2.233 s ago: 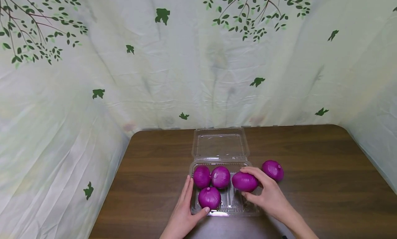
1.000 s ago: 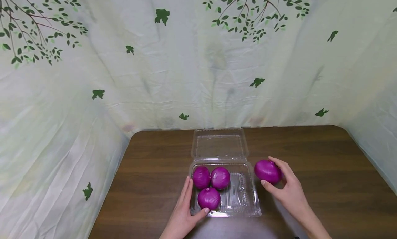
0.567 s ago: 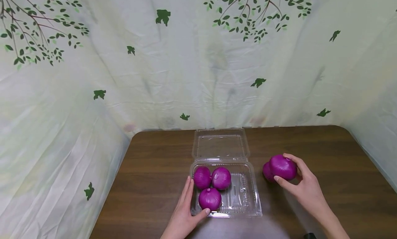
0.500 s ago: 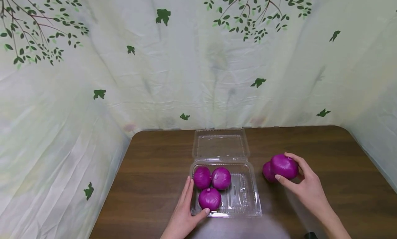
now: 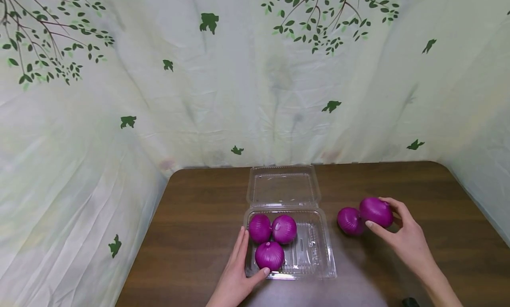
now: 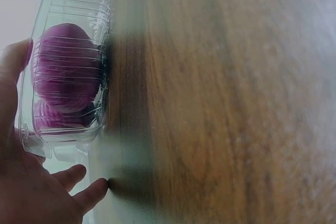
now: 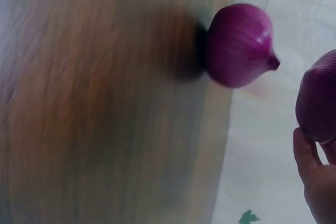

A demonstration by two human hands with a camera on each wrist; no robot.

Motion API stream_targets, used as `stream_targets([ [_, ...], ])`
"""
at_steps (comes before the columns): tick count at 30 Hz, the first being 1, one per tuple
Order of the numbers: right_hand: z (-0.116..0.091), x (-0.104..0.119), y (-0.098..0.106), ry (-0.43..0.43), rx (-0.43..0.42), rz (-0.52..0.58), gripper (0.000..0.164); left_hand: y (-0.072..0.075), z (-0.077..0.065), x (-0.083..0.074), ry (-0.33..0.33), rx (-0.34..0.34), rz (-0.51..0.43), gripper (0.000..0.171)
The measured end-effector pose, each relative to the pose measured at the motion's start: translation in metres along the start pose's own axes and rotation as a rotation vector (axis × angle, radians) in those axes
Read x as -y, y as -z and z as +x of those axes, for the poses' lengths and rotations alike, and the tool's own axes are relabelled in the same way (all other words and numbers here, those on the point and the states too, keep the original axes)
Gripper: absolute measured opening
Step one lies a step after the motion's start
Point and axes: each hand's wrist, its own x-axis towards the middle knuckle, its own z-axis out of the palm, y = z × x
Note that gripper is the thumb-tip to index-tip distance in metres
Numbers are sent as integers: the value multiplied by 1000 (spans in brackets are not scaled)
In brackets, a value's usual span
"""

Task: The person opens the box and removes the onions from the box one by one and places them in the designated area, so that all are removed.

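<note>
Pinched between the right hand's (image 5: pixel 410 236) thumb and fingers is a red onion (image 5: pixel 376 212), raised above the table. A second red onion (image 5: pixel 350 221) sits on the table just left of it; in the right wrist view this onion (image 7: pixel 240 45) shows its pointed tip. The left hand (image 5: pixel 238 271) rests at the near left corner of a clear plastic clamshell container (image 5: pixel 308 258), straight fingers along its side and thumb over the front rim. Inside are three red onions: one back left (image 5: pixel 259 228), one beside it (image 5: pixel 284 229) and one in front (image 5: pixel 269 256).
The container's lid (image 5: pixel 283 185) lies folded back toward the far edge of the brown wooden table (image 5: pixel 207 209). A pale curtain (image 5: pixel 255 99) with leaf prints hangs behind and around the table. A small dark object (image 5: pixel 410 301) shows by the right forearm.
The right hand has carried its onion from over the container's right half, past the onion on the table, to that onion's right. The left hand has stayed in place.
</note>
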Motion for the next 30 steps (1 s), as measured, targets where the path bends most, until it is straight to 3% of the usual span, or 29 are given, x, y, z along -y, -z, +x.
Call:
stream_targets([
  [16, 6, -33, 8, -12, 98, -141, 74, 0, 1, -1, 10, 3, 0, 105],
  [23, 5, -46, 3, -39, 185, -139, 76, 0, 1, 0, 27, 18, -5, 105],
  [30, 6, -50, 0, -37, 190, -142, 77, 0, 1, 1, 25, 13, -1, 105],
])
